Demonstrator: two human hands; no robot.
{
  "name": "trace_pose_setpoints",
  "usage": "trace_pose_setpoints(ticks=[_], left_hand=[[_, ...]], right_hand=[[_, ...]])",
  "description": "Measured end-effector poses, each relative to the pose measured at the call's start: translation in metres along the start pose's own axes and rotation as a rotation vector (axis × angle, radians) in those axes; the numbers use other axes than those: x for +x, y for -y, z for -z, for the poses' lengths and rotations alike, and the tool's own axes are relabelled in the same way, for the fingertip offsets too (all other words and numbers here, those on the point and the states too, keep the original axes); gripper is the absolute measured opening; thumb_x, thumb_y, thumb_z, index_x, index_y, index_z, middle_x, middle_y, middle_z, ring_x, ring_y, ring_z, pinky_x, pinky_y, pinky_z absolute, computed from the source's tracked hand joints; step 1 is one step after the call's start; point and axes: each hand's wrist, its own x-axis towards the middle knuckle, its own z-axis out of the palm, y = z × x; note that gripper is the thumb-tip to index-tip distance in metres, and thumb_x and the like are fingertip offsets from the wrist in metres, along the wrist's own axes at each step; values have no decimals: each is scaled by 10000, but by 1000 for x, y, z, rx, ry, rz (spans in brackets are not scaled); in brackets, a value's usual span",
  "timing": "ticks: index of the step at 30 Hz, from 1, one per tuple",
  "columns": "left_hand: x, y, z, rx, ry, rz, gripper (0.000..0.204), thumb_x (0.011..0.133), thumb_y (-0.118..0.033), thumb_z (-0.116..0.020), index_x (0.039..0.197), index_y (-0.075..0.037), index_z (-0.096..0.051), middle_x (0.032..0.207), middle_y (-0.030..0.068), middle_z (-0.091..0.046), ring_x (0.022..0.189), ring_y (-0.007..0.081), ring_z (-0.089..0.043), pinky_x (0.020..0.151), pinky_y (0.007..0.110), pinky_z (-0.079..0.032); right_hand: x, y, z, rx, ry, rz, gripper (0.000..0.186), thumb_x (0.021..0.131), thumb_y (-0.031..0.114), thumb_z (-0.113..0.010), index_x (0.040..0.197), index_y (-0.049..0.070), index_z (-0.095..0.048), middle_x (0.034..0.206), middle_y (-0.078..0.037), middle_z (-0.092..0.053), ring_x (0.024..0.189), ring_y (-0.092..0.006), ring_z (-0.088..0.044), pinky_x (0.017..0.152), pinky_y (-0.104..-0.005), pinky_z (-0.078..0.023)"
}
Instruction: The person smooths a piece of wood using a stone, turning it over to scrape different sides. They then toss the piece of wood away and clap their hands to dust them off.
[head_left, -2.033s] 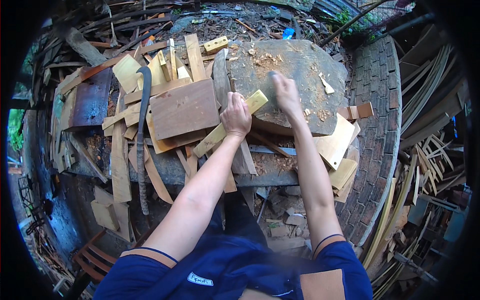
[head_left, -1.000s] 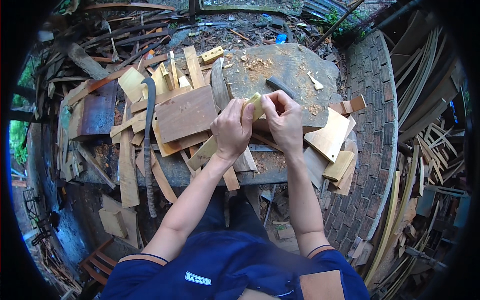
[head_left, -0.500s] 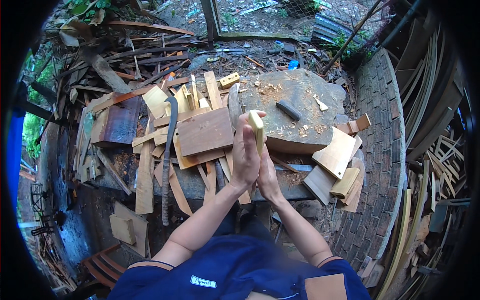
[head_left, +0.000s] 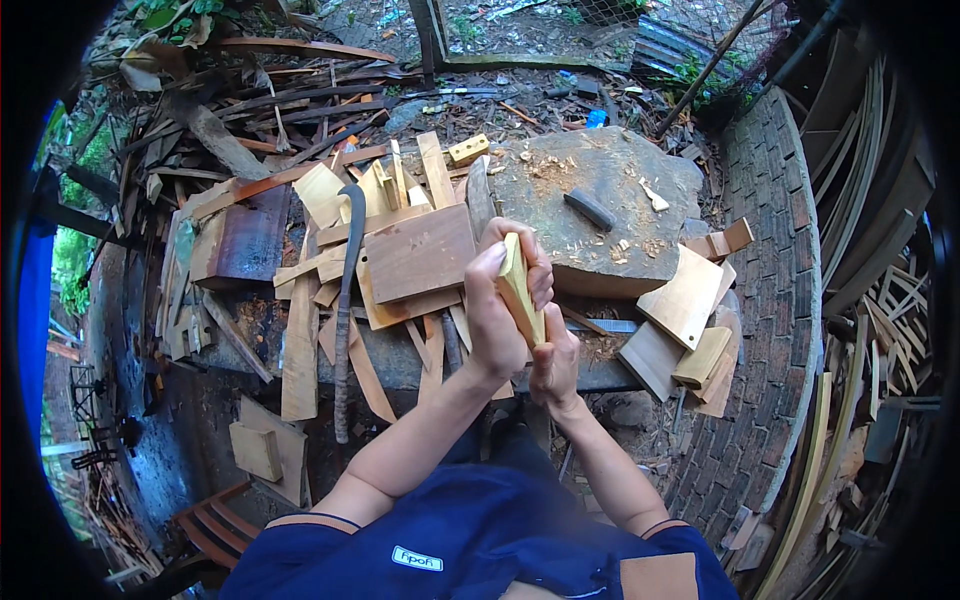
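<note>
In front of my chest I hold a pale yellow wooden block [head_left: 518, 292], tilted with its narrow edge facing up. My left hand [head_left: 492, 310] is wrapped round its upper part, thumb on the near side and fingers over the far side. Lower down, my right hand [head_left: 556, 362] grips the bottom end with curled fingers. Beyond the hands stands a large chopping stump [head_left: 540, 160], strewn with wood chips, and on it lies a dark curved piece [head_left: 590, 210]. Left of my hands, a flat brown board [head_left: 420, 253] rests on other offcuts.
A hooked machete [head_left: 352, 240] with a wrapped handle lies across the wood pile on the left. Pale boards [head_left: 682, 297] are stacked right of the stump. A low brick wall [head_left: 765, 250] runs along the right. Scrap wood [head_left: 290, 110] is heaped at the far left.
The block has tilted and shows more of its face. My fingers, straighter before, have curled round it, and my right hand has shifted down to its lower end. The whole view has shifted slightly.
</note>
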Motion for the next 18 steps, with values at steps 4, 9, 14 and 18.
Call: trace_pose_setpoints(ticks=[4, 9, 14, 18], left_hand=[[9, 1, 13, -160, -22, 180, 413, 979, -398, -317, 765, -75, -463, 644, 10, -383, 596, 107, -367, 575, 257, -352], [9, -2, 19, -9, -177, 178, 401, 1012, -413, -373, 952, -59, -552, 755, 37, -523, 717, 128, -533, 686, 267, -471], [4, -5, 11, 10, -179, 100, 328, 1001, -380, -428, 1006, -68, -530, 846, 63, -589, 783, 145, -600, 723, 291, -521], [3, 3, 20, 98, -179, 37, 258, 995, -332, -461, 973, -83, -524, 826, 68, -602, 734, 145, -612, 654, 279, -533]], right_hand=[[6, -2, 7, 76, 218, -148, 781, 906, 684, -319, 1135, -36, -516, 718, -186, -566, 629, -321, -621, 533, -390, -442], [13, -5, 21, 674, 560, -652, 736, 844, 783, -289, 955, 83, -488, 580, 27, -347, 469, -61, -311, 426, -209, -259], [20, -2, 30, 797, 702, -844, 786, 860, 779, -165, 943, 72, -499, 555, 25, -339, 433, -61, -306, 398, -205, -270], [17, -9, 32, 976, 796, -911, 768, 902, 727, -205, 1122, 57, -509, 590, 30, -357, 448, -41, -285, 388, -182, -239]])
